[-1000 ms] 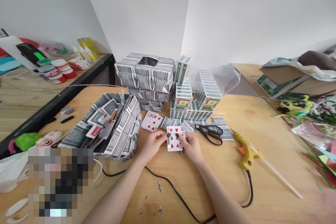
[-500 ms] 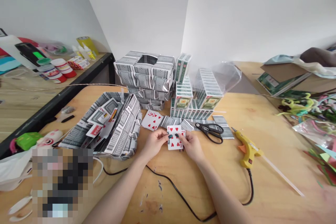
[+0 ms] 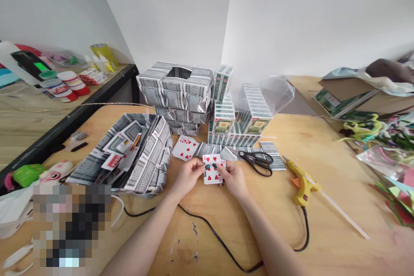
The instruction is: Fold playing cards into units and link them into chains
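Note:
Between my two hands a face-up playing card (image 3: 212,177), the six of hearts, is held just above the table; the edge of a seven shows behind its right side. My left hand (image 3: 191,177) pinches the card's left side, thumb on the face. On the right side my right hand (image 3: 233,178) grips it likewise, thumb tip close to the other thumb. Beyond the hands lie other face-up heart cards (image 3: 185,148) and a row of face-down cards (image 3: 273,155). Black-handled scissors (image 3: 258,160) rest on that row.
To the left stands an open box made of folded cards (image 3: 152,161), with loose cards inside. Behind are a stacked card-built box (image 3: 181,95) and boxed card decks (image 3: 239,127). A yellow glue gun (image 3: 302,183) lies at right; its black cord (image 3: 213,228) crosses in front.
The whole scene has shifted slightly left in view. Both hands keep the same pinch on the card, with little other movement.

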Tool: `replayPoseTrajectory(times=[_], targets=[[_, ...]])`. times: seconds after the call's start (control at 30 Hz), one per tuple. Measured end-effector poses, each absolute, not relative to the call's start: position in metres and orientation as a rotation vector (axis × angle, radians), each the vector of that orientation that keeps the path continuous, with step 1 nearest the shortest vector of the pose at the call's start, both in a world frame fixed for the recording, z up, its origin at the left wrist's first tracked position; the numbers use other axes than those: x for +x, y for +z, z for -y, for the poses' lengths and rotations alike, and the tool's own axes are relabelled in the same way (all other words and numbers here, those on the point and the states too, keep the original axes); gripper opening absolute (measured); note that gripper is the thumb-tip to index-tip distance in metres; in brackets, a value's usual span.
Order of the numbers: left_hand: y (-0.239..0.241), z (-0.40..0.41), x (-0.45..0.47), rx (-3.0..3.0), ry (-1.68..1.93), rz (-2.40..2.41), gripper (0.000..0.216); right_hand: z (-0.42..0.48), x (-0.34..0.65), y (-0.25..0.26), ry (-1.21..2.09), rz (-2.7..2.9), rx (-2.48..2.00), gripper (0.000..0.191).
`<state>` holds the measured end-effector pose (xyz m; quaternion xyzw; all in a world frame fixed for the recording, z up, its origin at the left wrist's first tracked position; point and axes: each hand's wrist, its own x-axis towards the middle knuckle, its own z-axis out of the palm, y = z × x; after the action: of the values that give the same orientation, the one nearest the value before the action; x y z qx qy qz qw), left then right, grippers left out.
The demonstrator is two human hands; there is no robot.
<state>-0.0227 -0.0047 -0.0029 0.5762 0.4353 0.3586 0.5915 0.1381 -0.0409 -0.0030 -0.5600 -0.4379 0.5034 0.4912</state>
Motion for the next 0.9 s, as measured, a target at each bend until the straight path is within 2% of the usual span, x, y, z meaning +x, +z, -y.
replayPoseTrajectory(times=[0.27,0.6,0.73,0.9], targets=[[0.001,0.010,-0.018,1.406,0.902,-1.046,0.019,0.041,0.138,-0.008,1.165,1.052,-1.344,0.032],[0.009,0.018,-0.020,1.741,1.025,-1.372,0.015,0.041,0.143,-0.009,1.197,1.150,-1.215,0.025],[0.007,0.021,-0.020,1.816,1.019,-1.387,0.013,0.043,0.141,-0.012,1.063,1.207,-1.295,0.022],[0.005,0.024,-0.018,1.871,0.990,-1.368,0.013,0.047,0.137,-0.014,0.743,1.331,-1.479,0.023]])
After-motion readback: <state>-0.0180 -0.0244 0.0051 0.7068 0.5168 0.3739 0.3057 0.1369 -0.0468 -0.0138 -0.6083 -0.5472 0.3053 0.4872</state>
